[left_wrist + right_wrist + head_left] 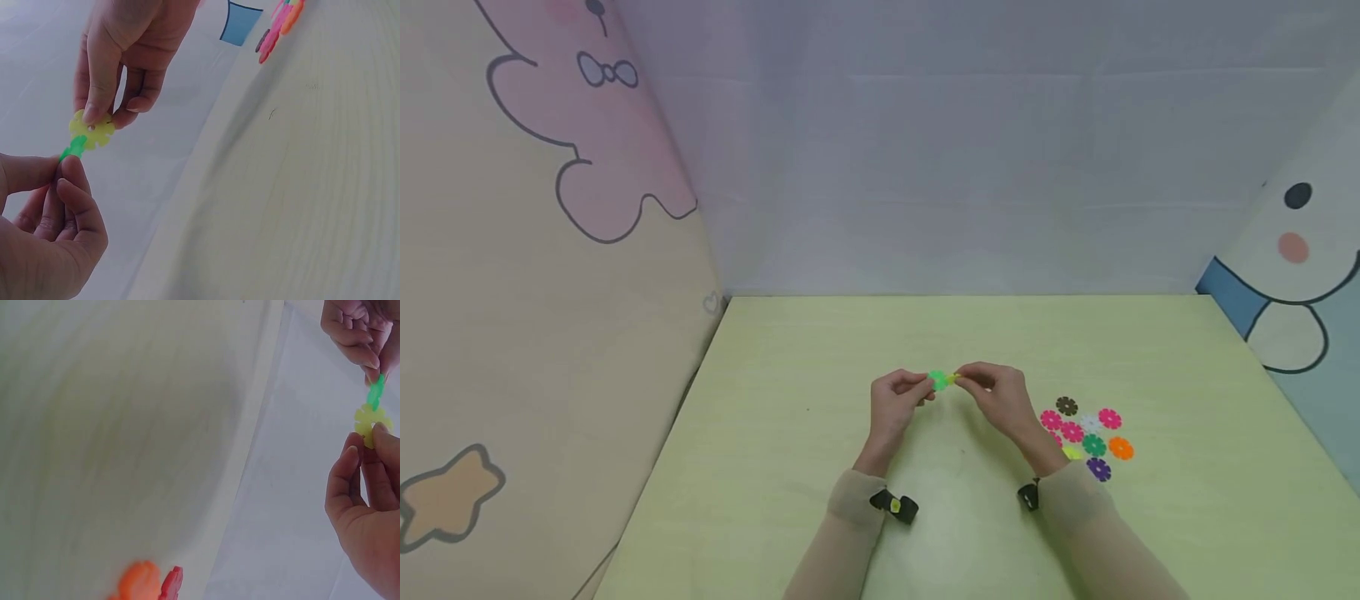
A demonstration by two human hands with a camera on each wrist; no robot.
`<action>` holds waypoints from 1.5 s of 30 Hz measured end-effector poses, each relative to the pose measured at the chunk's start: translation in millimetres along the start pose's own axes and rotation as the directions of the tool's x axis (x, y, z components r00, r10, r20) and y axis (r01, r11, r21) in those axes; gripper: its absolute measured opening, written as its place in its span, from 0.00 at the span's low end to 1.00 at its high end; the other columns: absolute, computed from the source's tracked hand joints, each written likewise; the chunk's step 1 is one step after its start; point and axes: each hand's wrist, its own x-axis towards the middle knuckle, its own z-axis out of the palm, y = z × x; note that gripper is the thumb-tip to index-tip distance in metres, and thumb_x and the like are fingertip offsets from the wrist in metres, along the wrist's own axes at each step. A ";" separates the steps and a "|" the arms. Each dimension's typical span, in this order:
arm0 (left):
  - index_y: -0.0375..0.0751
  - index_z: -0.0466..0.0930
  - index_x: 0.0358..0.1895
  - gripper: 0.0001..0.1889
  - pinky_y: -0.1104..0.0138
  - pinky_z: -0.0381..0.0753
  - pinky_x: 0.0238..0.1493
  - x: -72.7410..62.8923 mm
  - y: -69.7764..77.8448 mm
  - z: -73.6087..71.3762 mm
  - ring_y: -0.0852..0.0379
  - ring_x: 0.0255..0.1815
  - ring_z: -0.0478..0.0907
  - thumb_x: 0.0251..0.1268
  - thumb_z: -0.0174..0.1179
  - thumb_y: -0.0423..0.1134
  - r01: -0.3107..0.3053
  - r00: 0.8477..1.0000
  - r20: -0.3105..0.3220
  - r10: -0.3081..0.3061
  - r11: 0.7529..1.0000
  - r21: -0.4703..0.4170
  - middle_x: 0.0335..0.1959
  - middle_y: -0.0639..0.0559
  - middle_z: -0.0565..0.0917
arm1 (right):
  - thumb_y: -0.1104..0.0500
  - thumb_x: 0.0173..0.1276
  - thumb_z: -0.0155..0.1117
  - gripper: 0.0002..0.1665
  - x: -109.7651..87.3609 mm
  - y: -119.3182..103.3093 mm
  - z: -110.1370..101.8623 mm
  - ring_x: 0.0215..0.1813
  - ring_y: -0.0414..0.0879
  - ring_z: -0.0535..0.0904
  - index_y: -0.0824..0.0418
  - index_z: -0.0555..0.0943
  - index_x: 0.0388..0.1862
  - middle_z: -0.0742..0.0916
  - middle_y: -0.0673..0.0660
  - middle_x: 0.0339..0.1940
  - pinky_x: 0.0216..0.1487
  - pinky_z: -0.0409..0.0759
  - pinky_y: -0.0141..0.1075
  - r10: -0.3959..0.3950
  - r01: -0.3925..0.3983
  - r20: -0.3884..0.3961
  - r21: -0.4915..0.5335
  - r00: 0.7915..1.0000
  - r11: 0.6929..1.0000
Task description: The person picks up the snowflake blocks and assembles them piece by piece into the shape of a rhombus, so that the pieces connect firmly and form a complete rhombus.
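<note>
Seen from the head view, the left hand (895,404) pinches a green disc (937,380) between thumb and fingers, and the right hand (1002,402) pinches a yellow disc (97,134), which touches the green disc at its three o'clock edge. Both are held above the table (790,417). Toward four o'clock from them lie loose discs (1094,442), pink, orange, purple and brown among them.

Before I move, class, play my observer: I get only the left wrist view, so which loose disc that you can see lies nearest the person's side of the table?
Observer: The purple disc, by the head view.
Operator: Where is that from the right hand?
Observer: To its right, and lower in the head view.
Operator: Is any white one lying there?
Observer: Yes, a white disc, beside a pink disc.
</note>
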 end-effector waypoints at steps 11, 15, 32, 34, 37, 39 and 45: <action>0.31 0.83 0.30 0.03 0.69 0.78 0.26 6.8 -25.4 2.3 0.54 0.23 0.82 0.55 0.67 0.27 0.019 0.999 -0.044 -0.023 0.997 -0.075 0.26 0.40 0.85 | 0.63 0.62 0.69 0.04 -1.5 1.2 -1.4 0.36 0.44 0.84 0.62 0.86 0.36 0.88 0.53 0.33 0.37 0.81 0.38 0.026 -0.026 0.012 -0.011 1.000 1.000; 0.31 0.82 0.30 0.03 0.69 0.79 0.26 6.9 -25.9 4.8 0.55 0.22 0.82 0.55 0.68 0.27 0.029 0.999 -0.035 -0.032 0.997 -0.073 0.27 0.41 0.85 | 0.63 0.62 0.68 0.05 -3.0 2.2 -4.0 0.36 0.44 0.84 0.62 0.87 0.36 0.88 0.54 0.34 0.37 0.81 0.38 0.034 -0.034 0.015 -0.018 0.999 0.999; 0.34 0.82 0.29 0.03 0.69 0.78 0.25 4.0 -22.5 4.9 0.55 0.22 0.81 0.56 0.67 0.25 0.081 0.996 -0.029 -0.084 0.992 -0.101 0.26 0.40 0.84 | 0.64 0.61 0.69 0.06 -3.5 -2.9 -2.9 0.37 0.45 0.85 0.64 0.87 0.37 0.88 0.56 0.35 0.33 0.81 0.38 -0.038 0.038 -0.006 -0.005 0.999 0.999; 0.32 0.82 0.30 0.03 0.69 0.78 0.26 4.0 -21.8 3.2 0.56 0.22 0.81 0.55 0.67 0.26 0.076 0.996 -0.029 -0.079 0.992 -0.101 0.27 0.40 0.85 | 0.64 0.61 0.69 0.06 -2.6 -4.2 -1.7 0.37 0.45 0.85 0.64 0.87 0.37 0.88 0.56 0.34 0.32 0.81 0.39 -0.051 0.051 -0.008 -0.008 0.999 0.999; 0.29 0.82 0.32 0.04 0.67 0.79 0.28 4.8 -21.6 0.2 0.55 0.23 0.82 0.56 0.67 0.27 0.090 0.996 -0.018 -0.092 0.992 -0.091 0.27 0.39 0.85 | 0.63 0.62 0.69 0.06 -2.0 -5.6 -0.9 0.35 0.44 0.84 0.63 0.87 0.37 0.88 0.55 0.34 0.31 0.80 0.39 -0.043 0.043 0.004 0.002 0.999 0.999; 0.27 0.81 0.34 0.07 0.65 0.80 0.30 5.4 -21.0 -1.6 0.54 0.24 0.82 0.56 0.67 0.28 0.102 0.995 -0.008 -0.103 0.992 -0.074 0.29 0.38 0.85 | 0.63 0.62 0.68 0.06 -1.8 -5.6 -0.8 0.35 0.43 0.84 0.63 0.87 0.37 0.88 0.54 0.35 0.30 0.80 0.38 -0.030 0.030 0.023 0.008 0.999 1.000; 0.27 0.80 0.40 0.11 0.57 0.80 0.35 4.7 -17.8 -6.8 0.48 0.30 0.83 0.58 0.67 0.31 0.095 0.995 0.018 -0.096 0.995 0.022 0.31 0.37 0.85 | 0.63 0.63 0.67 0.07 1.5 -5.0 -1.5 0.35 0.41 0.83 0.62 0.86 0.40 0.88 0.53 0.36 0.33 0.80 0.35 -0.015 0.013 0.081 0.029 0.997 0.999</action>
